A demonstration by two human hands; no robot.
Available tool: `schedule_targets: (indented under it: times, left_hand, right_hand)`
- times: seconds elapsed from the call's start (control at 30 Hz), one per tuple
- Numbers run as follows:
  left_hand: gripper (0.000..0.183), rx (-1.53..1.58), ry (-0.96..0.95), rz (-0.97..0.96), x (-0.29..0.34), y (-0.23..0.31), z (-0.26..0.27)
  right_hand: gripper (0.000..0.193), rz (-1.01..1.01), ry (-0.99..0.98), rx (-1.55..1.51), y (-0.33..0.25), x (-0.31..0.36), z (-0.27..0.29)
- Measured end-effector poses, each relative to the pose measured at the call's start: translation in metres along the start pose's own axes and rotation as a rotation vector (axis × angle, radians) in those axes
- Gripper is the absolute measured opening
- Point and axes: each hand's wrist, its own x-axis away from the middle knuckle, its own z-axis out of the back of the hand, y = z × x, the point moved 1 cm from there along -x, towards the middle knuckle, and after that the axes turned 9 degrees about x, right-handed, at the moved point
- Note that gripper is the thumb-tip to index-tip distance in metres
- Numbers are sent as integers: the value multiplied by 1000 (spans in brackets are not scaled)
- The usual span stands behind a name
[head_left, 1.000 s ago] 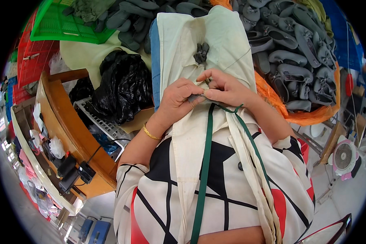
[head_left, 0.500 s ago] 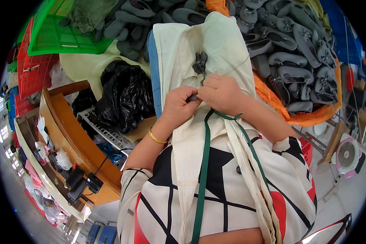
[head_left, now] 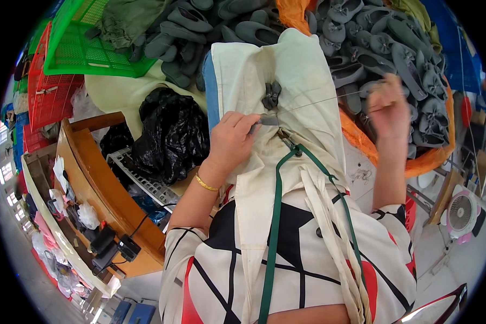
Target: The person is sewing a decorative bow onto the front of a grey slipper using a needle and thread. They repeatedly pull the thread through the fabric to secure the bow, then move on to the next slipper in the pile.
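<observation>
My left hand (head_left: 232,141) pinches a small grey fabric piece (head_left: 268,121) over the cream cloth (head_left: 308,70) on my lap. From that piece a dark thread (head_left: 318,100) stretches taut up and to the right. My right hand (head_left: 389,108), raised and blurred, is closed at the thread's far end; any needle in it is too small to make out. Just beyond the left fingers, dark grey fabric bows (head_left: 271,95) lie on the cloth. Nearer to me, small metal snips (head_left: 287,140) rest on the cloth, tied to a green ribbon (head_left: 274,227).
At the far right an orange sack (head_left: 429,166) holds many grey bow-trimmed shoes (head_left: 380,81). More grey shoes (head_left: 186,35) lie at the far left beside a green basket (head_left: 97,56). To the left are a black plastic bag (head_left: 170,129) and a wooden drawer unit (head_left: 100,200); a fan (head_left: 461,210) stands right.
My right hand has swung away up and to the right, drawing the thread out long. My left hand stays near its place, still pinching the grey piece. The snips have come into view.
</observation>
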Motion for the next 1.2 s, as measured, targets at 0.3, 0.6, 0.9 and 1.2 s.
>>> schedule_targets:
  times: [0.3, 0.6, 0.9, 1.2]
  left_hand:
    - [15, 32, 67, 9, 3, -3, 5]
    - [10, 769, 1, 524, -1, 22, -16]
    - [14, 844, -164, 510, -16, 3, -21]
    - [13, 973, 201, 756, -94, -106, 26]
  right_hand:
    - [28, 682, 580, 331, -81, 14, 110]
    - [26, 194, -342, 1137, 74, 41, -32]
    - [17, 163, -567, 1329, 88, 15, -70]
    - [9, 179, -67, 1158, 85, -43, -32]
